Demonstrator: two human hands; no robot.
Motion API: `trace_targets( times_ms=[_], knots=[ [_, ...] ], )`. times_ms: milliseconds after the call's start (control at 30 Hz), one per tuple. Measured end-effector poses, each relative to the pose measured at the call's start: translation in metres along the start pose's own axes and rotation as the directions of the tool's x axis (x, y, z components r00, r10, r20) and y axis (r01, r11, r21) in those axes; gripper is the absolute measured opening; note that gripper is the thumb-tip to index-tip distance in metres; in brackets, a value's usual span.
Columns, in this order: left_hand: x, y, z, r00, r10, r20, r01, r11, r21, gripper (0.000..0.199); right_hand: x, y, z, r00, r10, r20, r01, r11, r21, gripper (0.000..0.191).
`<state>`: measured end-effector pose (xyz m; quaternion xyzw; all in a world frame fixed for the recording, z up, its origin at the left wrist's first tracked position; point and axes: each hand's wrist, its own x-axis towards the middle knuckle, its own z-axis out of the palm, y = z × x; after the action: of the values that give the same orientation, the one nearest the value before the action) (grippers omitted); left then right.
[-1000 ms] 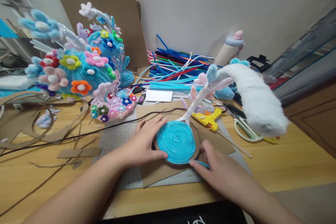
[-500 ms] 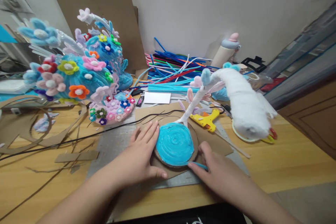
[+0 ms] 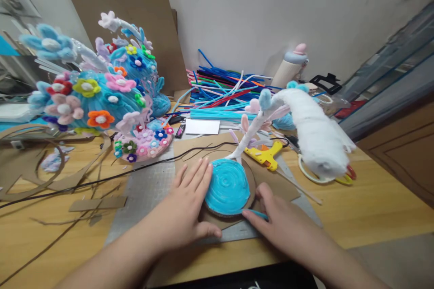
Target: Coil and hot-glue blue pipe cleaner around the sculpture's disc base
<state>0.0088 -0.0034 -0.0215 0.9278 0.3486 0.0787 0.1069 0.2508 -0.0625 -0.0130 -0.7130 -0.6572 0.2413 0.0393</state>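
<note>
A round cardboard base (image 3: 250,185) carries a tight spiral of blue pipe cleaner (image 3: 226,185). My left hand (image 3: 188,203) lies flat with fingers stretched over the base's left side, fingertips on the spiral's edge. At the lower right rim, my right hand (image 3: 276,216) pinches the loose end of the blue pipe cleaner (image 3: 256,213) between thumb and fingers. From the back of the base rises a white wrapped stem (image 3: 250,133) with small pink and blue petals. It arches right into a thick white wrapped shade (image 3: 317,135).
A yellow glue gun (image 3: 266,154) lies behind the base, its black cable running left. Bundled pipe cleaners (image 3: 227,90) and a bottle (image 3: 291,67) stand along the wall. Flower-covered lamps (image 3: 111,95) and cardboard scraps (image 3: 96,203) occupy the left. A grey cutting mat (image 3: 142,198) lies underneath.
My left hand has slid slightly right, covering more of the spiral's left edge. My right hand keeps its pinch at nearly the same spot.
</note>
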Motion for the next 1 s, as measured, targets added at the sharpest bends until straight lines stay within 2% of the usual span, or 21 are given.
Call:
trace_targets(
  times_ms=[133, 200, 267, 333, 467, 600, 700, 833, 1000],
  knots=[
    [0.007, 0.003, -0.004, 0.98, 0.192, -0.043, -0.197, 0.966, -0.171, 0.052, 0.0, 0.002, 0.001, 1.0, -0.001, 0.012, 0.0, 1.0, 0.013, 0.03],
    [0.01, 0.005, -0.003, 0.969, 0.233, -0.08, -0.246, 0.936, -0.252, 0.033, 0.0, 0.004, 0.002, 0.999, 0.008, 0.033, -0.009, 1.0, 0.024, 0.03],
    [0.012, 0.006, -0.002, 0.969, 0.227, -0.103, -0.247, 0.925, -0.289, 0.024, -0.001, 0.007, 0.002, 0.999, 0.007, 0.046, -0.01, 0.999, 0.047, 0.03],
    [0.014, 0.007, -0.001, 0.97, 0.218, -0.112, -0.241, 0.925, -0.293, 0.02, -0.004, 0.009, 0.001, 0.998, -0.041, 0.042, 0.035, 0.992, 0.121, 0.026],
    [0.015, 0.011, -0.003, 0.969, 0.208, -0.133, -0.238, 0.931, -0.276, 0.015, -0.009, 0.013, -0.004, 0.975, -0.219, 0.022, 0.203, 0.933, 0.298, 0.013],
    [0.013, 0.019, -0.007, 0.977, 0.182, -0.114, -0.205, 0.95, -0.237, 0.017, -0.009, 0.016, -0.005, 0.954, -0.299, -0.014, 0.287, 0.898, 0.334, 0.017],
    [0.013, 0.026, -0.006, 0.982, 0.129, -0.135, -0.155, 0.966, -0.207, 0.017, -0.007, 0.017, -0.002, 0.952, -0.305, -0.025, 0.296, 0.898, 0.326, 0.017],
    [0.015, 0.032, 0.003, 0.98, 0.033, -0.194, -0.07, 0.981, -0.183, 0.011, -0.003, 0.016, 0.0, 0.969, -0.246, -0.038, 0.245, 0.921, 0.304, 0.012],
    [0.02, 0.035, 0.005, 0.981, 0.015, -0.192, -0.043, 0.989, -0.142, 0.012, 0.004, 0.016, -0.003, 0.985, -0.171, -0.036, 0.174, 0.939, 0.296, 0.009]
  ],
)
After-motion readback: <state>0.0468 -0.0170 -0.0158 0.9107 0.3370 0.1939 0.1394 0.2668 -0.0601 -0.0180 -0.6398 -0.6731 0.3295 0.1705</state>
